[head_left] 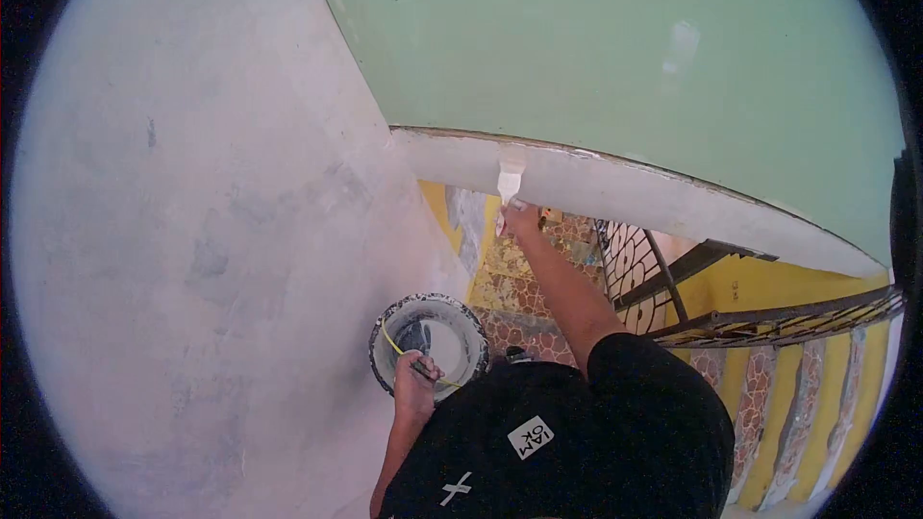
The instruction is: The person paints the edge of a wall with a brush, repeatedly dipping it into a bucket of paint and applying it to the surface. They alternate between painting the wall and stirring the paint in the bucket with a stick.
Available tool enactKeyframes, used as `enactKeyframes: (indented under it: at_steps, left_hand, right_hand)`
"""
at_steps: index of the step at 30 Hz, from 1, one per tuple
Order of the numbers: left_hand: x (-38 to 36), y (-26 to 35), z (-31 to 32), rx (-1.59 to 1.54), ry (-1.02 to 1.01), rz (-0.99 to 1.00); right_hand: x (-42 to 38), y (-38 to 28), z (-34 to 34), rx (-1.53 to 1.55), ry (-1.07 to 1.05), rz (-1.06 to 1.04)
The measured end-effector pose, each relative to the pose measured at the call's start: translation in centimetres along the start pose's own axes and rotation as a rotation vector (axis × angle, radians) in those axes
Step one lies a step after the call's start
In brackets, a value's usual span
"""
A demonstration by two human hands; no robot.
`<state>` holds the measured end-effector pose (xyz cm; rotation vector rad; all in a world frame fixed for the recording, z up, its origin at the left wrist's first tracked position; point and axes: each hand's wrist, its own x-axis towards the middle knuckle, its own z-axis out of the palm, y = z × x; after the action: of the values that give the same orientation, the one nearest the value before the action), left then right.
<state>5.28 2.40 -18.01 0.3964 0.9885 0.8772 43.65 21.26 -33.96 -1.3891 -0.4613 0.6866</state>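
Note:
My right hand is raised and closed around the handle of a pale paintbrush. The brush's head points up and meets the white band under the green surface. A damp-looking cream patch shows just above its tip. Lower down, my left hand is wrapped around the thin yellow handle of a bucket. Whitish liquid sits inside the bucket, and paint is smeared over its dark rim. Part of the bucket is hidden by my hand and black shirt.
A patchy white wall fills the left side. Overhead is a smooth green surface. Below are stairs with a stone pattern and yellow paint. A dark metal railing runs along the right, with more yellow steps beneath it.

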Motion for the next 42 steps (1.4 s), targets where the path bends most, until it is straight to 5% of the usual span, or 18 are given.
enactKeyframes:
  at_steps: [3,5,9,12,15,18,21,26,35,40,42]
  left_hand:
    - [-0.4,0.2,-0.1,-0.001,0.003,-0.048]
    - [-1.1,0.7,0.3,0.013,0.009,-0.022]
    - [-1.5,0.6,-0.6,0.02,0.001,-0.004]
    - [-1.7,0.7,-0.6,0.03,-0.008,0.026]
    - [-1.6,0.5,-0.6,0.017,-0.03,0.015]
    - [-1.2,0.5,-0.4,0.002,-0.041,0.015]
    - [-1.1,0.7,-0.4,0.01,-0.036,0.0]
    - [-1.4,0.9,-0.6,0.031,-0.064,0.01]
    - [-1.9,1.8,-1.4,0.117,-0.079,-0.023]
    - [-2.4,2.5,-1.3,0.11,-0.053,-0.034]
    - [-2.5,2.5,-1.3,0.102,-0.053,-0.029]
  right_hand:
    - [0.2,3.4,0.1,-0.183,-0.022,0.213]
    - [-2.1,1.7,-0.3,0.263,-0.006,0.45]
    - [-4.5,0.3,-0.6,0.082,-0.115,0.556]
    - [-5.8,-0.6,-1.6,0.246,-0.119,0.63]
    - [-2.8,-1.4,-1.6,0.37,-0.199,0.525]
    - [0.9,-3.6,-0.9,0.497,0.006,0.293]
    - [-1.5,-10.9,-1.0,0.484,0.008,0.361]
    - [-7.5,-19.4,0.3,0.255,-0.013,0.181]
    - [-12.4,-15.5,5.8,0.3,-0.177,-0.104]
    - [-13.9,-8.6,5.0,0.417,-0.295,0.294]
    - [-12.1,-3.3,4.8,-0.163,-0.091,-0.087]
